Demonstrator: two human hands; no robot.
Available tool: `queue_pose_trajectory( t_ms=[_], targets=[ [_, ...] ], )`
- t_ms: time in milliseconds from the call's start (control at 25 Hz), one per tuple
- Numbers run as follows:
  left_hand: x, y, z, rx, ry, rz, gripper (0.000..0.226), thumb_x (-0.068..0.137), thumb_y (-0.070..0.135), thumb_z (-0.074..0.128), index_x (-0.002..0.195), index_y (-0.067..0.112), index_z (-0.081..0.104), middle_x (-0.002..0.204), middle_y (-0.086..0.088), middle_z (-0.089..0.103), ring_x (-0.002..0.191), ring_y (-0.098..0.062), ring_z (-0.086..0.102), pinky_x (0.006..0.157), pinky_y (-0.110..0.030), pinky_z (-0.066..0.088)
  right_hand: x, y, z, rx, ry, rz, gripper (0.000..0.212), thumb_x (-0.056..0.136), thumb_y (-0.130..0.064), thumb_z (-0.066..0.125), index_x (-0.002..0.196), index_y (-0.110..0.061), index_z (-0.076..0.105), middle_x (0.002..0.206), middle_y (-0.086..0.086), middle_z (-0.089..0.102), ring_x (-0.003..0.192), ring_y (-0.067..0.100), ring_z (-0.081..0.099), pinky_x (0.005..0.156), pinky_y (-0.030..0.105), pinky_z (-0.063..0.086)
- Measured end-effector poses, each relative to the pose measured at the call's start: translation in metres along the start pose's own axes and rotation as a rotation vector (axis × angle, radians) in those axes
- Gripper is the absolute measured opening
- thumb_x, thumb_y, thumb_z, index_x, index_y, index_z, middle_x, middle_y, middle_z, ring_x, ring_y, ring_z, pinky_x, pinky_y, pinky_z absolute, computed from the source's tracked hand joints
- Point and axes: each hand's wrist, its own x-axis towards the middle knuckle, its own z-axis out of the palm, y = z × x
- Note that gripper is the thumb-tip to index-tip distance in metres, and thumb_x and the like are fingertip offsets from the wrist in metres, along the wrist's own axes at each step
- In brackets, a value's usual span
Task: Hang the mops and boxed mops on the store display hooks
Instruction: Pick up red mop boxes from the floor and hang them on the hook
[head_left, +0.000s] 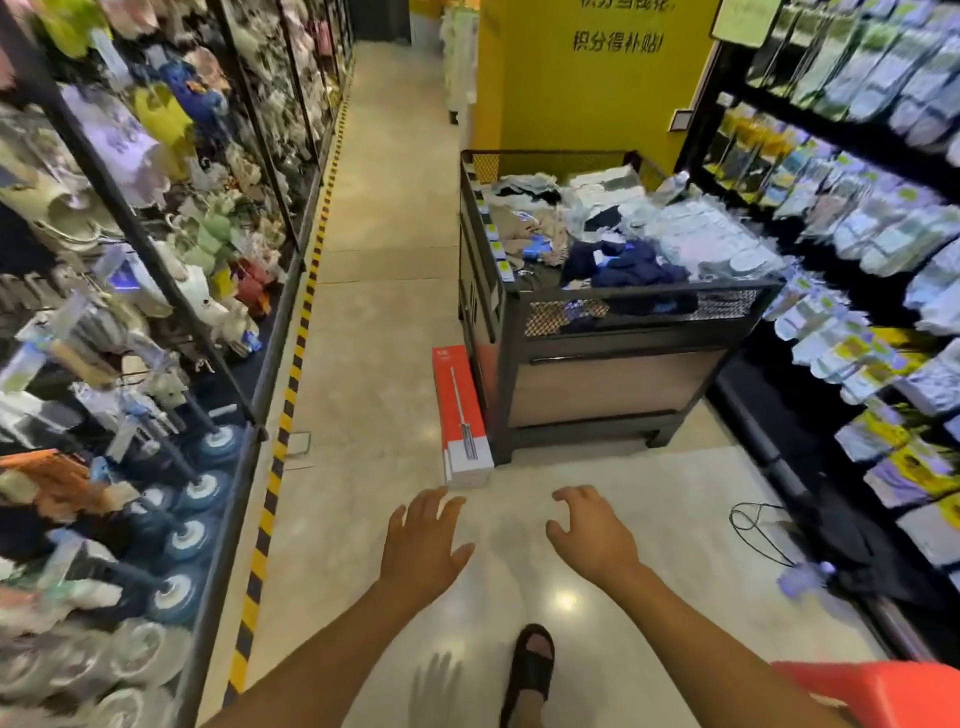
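A long red-and-white boxed mop (462, 415) lies on the floor, leaning against the left side of a black mesh bin (597, 364). My left hand (423, 545) is stretched forward just below the near end of the box, fingers spread, holding nothing. To its right my right hand (592, 535) is also held out with fingers apart and empty. Several mops with round blue heads (192, 535) hang in a row on the display rack at the lower left.
The mesh bin is piled with socks and clothes (623, 234). Racks of packaged goods (883, 260) line the right side, with a wire hanger (753, 525) on the floor. A yellow-black striped strip (280, 452) edges the left rack. My sandalled foot (530, 670) and an orange-red object (883, 691) are close by.
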Motion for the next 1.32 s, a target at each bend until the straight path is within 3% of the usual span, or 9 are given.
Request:
queue_pose_trajectory(
  t_ms=[320,520,1000,1320],
  targets=[
    [0.155,0.006,-0.038,0.029,-0.011,-0.070,0.069,0.102,0.056,0.048,0.162,0.030,0.025,0.172,0.000,0.019,0.160,-0.022,0.015,0.128,-0.047,0.015,0.204,-0.015,-0.056,-0.035,-0.119,-0.075,0.055,0.100,-0.038,0.059,0.151,-0.021,0.048,0.155,0.004,0.045,0.135,0.025,0.053,0.106,0.039,0.048],
    [0.231,-0.020,-0.037,-0.001,-0.066,-0.146,0.070,0.103,0.053,0.048,0.162,0.029,0.022,0.173,0.000,0.016,0.160,-0.022,0.013,0.128,-0.047,0.012,0.293,-0.035,-0.046,-0.072,-0.227,-0.075,0.054,0.098,-0.040,0.059,0.149,-0.023,0.050,0.154,0.003,0.046,0.134,0.026,0.053,0.106,0.042,0.050],
    [0.402,-0.145,0.001,-0.049,-0.323,-0.157,0.073,0.100,0.054,0.049,0.162,0.027,0.024,0.172,-0.002,0.019,0.158,-0.026,0.018,0.125,-0.048,0.020,0.471,-0.101,0.034,0.045,-0.417,0.102,0.053,0.100,-0.033,0.063,0.148,-0.016,0.051,0.151,0.009,0.050,0.137,0.027,0.050,0.109,0.036,0.046],
    [0.500,-0.189,0.101,-0.169,-0.466,-0.215,0.071,0.104,0.046,0.049,0.164,0.023,0.020,0.169,-0.003,0.026,0.154,-0.026,0.028,0.120,-0.042,0.030,0.579,-0.056,0.139,0.040,-0.616,0.173,0.052,0.098,-0.038,0.064,0.146,-0.021,0.052,0.149,0.004,0.052,0.130,0.023,0.057,0.103,0.031,0.047]
  ],
)
